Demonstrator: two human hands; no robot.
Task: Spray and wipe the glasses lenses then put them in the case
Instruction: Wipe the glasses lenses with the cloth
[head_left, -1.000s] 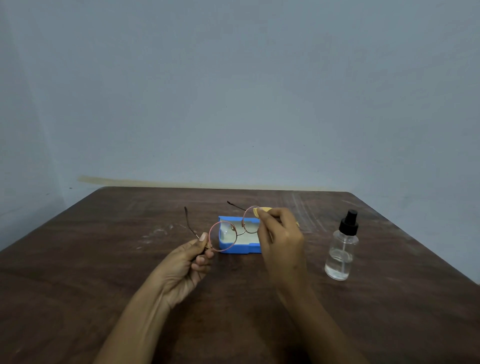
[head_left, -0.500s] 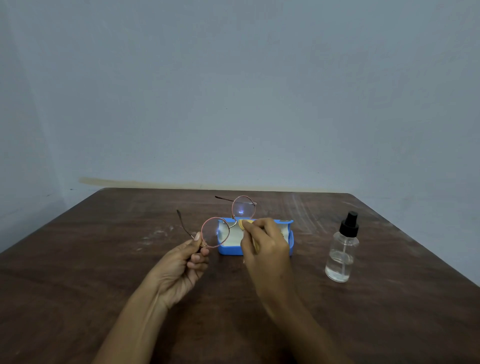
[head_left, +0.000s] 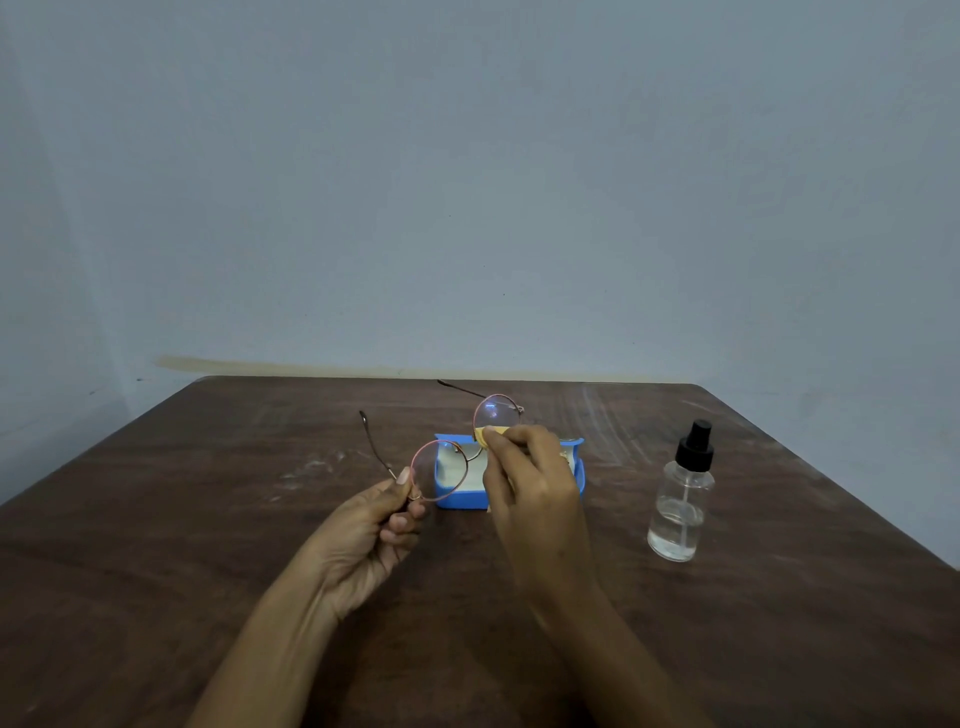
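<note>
Bottom of frame: two bare forearms, reaching up from the lower edge over a dark brown wooden table (head_left: 208, 545). Left of centre: left hand (head_left: 371, 525), pinching the glasses (head_left: 439, 471) between thumb and forefinger at the hinge beside the nearer lens, other fingers curled in below. Round glasses, thin pinkish metal frame, held up off the table, tilted to climb from lower left to upper right. Both arms unfolded, pointing toward the upper left: nearer temple arm (head_left: 374, 441) rising from the left thumb, farther temple arm (head_left: 460, 388) ending near the table's back edge in the picture. Just right of centre: right hand (head_left: 530, 488), back toward the camera, fingertips pressed together on a small yellow cloth (head_left: 491, 432), pinching it against the lower rim of the farther lens (head_left: 496, 413). Faint bluish glint on that lens. Behind the hands, centre of frame: blue case (head_left: 457, 497), open, pale lining, lying on the table; partly covered by the right hand, partly seen through the nearer lens. Right of centre, apart from the right hand: spray bottle (head_left: 678, 509), clear, upright, black pump top, a little clear liquid at the bottom. Pale scuff marks on the table, left of the case and toward the far right corner. Beyond the table: plain grey-blue wall (head_left: 467, 182), filling the upper half.
</note>
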